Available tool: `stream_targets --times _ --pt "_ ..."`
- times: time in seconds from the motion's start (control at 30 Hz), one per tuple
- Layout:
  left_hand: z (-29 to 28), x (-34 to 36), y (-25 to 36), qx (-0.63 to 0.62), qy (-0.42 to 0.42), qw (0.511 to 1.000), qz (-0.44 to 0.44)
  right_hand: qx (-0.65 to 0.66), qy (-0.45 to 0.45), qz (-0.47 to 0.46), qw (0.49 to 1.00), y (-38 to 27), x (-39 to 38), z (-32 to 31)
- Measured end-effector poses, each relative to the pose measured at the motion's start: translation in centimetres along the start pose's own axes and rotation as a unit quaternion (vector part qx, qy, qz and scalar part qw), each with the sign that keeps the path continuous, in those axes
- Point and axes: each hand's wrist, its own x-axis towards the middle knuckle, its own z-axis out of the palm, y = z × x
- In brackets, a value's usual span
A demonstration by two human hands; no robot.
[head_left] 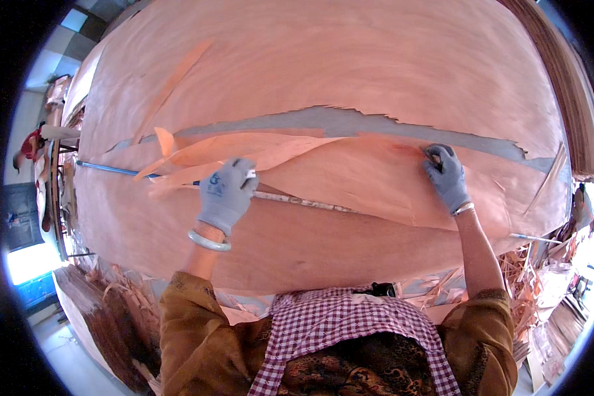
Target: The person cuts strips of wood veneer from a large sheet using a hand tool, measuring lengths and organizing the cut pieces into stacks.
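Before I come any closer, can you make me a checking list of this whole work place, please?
Surface: broad pinkish-tan wood sheet, jagged grey gap across it.
Job's things: loose, curling orange-tan wood sheet, partly covering a long, thin blue-and-white rod.
Clutter: shredded tan wood scraps, lower right.
Hands: grey-gloved left hand over the rod; grey-gloved right hand at the loose sheet's upper right; grips unclear.
Cables: nothing seen.
Surroundings: stacked brown wood sheets, right; apparently a person in red, far left.

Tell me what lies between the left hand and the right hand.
A loose, thin wood sheet spans from left hand to right hand in the head view, partly covering a slim rod.
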Motion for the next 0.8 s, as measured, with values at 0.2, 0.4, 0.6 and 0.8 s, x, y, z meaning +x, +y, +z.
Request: stream_targets --times 0.2,0.4,0.6,0.8 --pt "3.0 2.6 1.4 0.038 0.176 0.971 0.155 -0.037 0.009 -0.03 0.999 0.3 2.6 1.6" --pt "1.0 2.2 0.4 0.115 -0.042 0.989 0.082 -0.044 -0.003 -0.005 0.999 -1.0 0.8 1.7" --pt "-0.1 3.6 -1.5 0.128 -0.058 0.989 0.046 -0.006 -0.026 -0.023 0.999 -1.9 0.0 1.4" --pt "0.1 5.9 -1.1 0.138 0.036 0.99 -0.001 -0.051 -0.056 -0.034 0.997 -2.3 1.5 1.9"
